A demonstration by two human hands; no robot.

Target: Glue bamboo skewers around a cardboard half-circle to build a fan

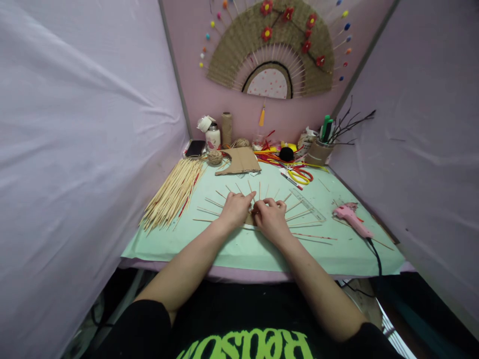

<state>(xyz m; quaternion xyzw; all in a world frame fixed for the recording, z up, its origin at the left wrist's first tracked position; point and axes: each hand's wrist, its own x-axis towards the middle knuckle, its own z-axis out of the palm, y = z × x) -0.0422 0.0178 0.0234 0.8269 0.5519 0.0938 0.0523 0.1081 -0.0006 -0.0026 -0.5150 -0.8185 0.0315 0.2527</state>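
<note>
A fan of thin wooden skewers (299, 215) radiates from a small cardboard piece (249, 218) on the pale green mat (239, 252). My left hand (235, 208) rests on the fan's centre, fingers curled and pressing down on the skewers and cardboard. My right hand (272, 217) lies next to it, touching it, fingers bent and pinching at the same centre. What the fingertips grip is hidden under the hands.
A pile of loose skewers (174, 193) lies at the left. A cut cardboard shape (239, 161), twine ball (214, 157), bottle (213, 135) and phone (195, 148) stand behind. Scissors (300, 175), clear ruler (307, 205) and pink glue gun (352, 218) lie right. A finished fan (273, 45) hangs on the wall.
</note>
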